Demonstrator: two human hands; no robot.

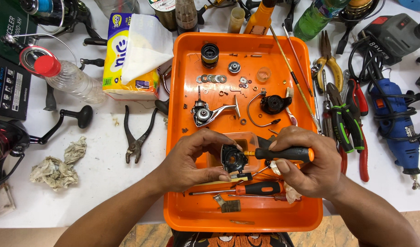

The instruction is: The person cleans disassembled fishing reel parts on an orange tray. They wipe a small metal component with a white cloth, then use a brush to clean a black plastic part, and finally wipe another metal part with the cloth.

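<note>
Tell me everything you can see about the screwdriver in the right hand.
The screwdriver has a black, rubbery-looking handle with an orange end cap and a short metal shaft. It lies nearly horizontal above the orange tray, gripped by the right hand, with its tip at the black reel body that the left hand holds.

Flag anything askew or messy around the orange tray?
Washers and small rings lie loose across the orange tray. Crumpled dirty rags sit on the table at left. The left hand holds the black reel body; the right hand holds a screwdriver.
</note>
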